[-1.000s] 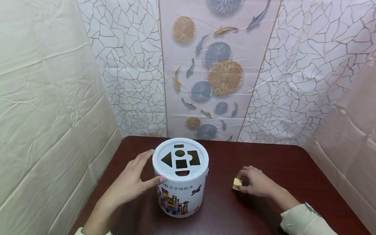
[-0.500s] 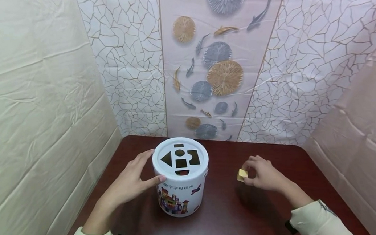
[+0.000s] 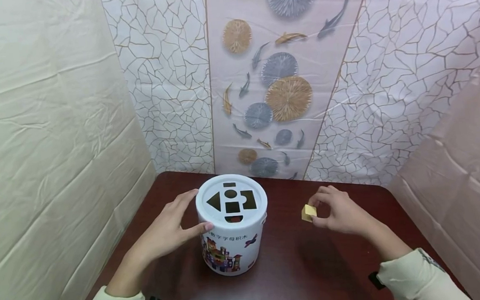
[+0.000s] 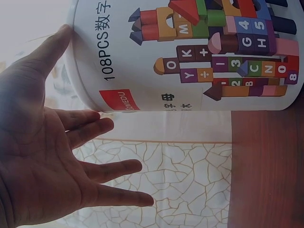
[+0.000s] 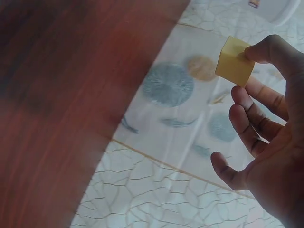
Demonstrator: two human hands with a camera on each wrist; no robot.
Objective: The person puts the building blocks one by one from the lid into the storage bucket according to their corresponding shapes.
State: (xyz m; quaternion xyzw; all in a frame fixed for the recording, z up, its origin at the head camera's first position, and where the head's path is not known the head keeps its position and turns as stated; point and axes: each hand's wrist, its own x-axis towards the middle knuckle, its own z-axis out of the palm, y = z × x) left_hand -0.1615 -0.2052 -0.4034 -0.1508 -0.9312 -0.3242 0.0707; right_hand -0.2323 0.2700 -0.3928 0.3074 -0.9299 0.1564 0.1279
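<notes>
A white bucket [image 3: 253, 256] printed with toy blocks stands upright on the table. Its white lid [image 3: 203, 216] has several cut-out holes: a triangle, a circle, rectangles and a notched shape. At the bucket's left side is my left hand [image 3: 164, 232], thumb and index finger straight at the lid's rim. In the left wrist view the other fingers [image 4: 116, 166] spread away from the wall. To the right of the bucket, my right hand [image 3: 346, 212] pinches a small yellow block [image 5: 235, 64] between thumb and fingertips, raised over the table.
The dark red-brown table [image 3: 290, 276] has rounded far corners. Fabric sheets hang on the left [image 3: 56, 158], right and back, the back one [image 3: 289, 132] patterned with fish and round shapes. A red piece shows through the lid's front hole.
My right hand has lifted the yellow block off the table, moving it up and slightly right. The left hand and the bucket have stayed in place.
</notes>
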